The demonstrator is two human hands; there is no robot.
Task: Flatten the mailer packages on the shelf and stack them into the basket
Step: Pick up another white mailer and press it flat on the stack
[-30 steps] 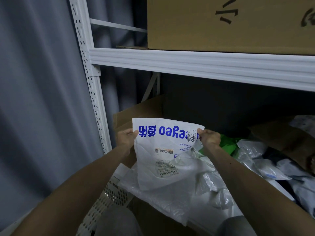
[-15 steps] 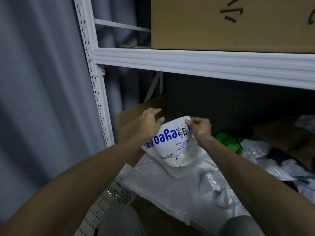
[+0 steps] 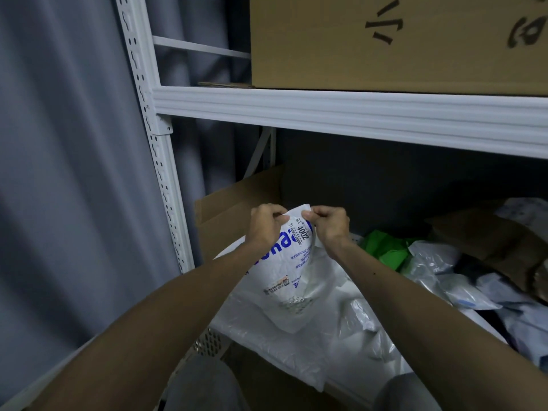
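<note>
A white mailer with blue lettering and a "4002" label hangs folded in front of me. My left hand and my right hand pinch its top edge close together, thumbs almost meeting. Below it lie flattened white and clear mailers spread over a white perforated basket, whose rim shows at the lower left. A heap of crumpled mailers fills the shelf to the right.
A white metal shelf beam runs overhead with a large cardboard box on it. An open brown carton stands behind my hands. A green bag lies in the heap. The upright post and grey curtain are left.
The mailer was held spread wide by its top corners; my hands have come together and folded it in half, so its width has shrunk.
</note>
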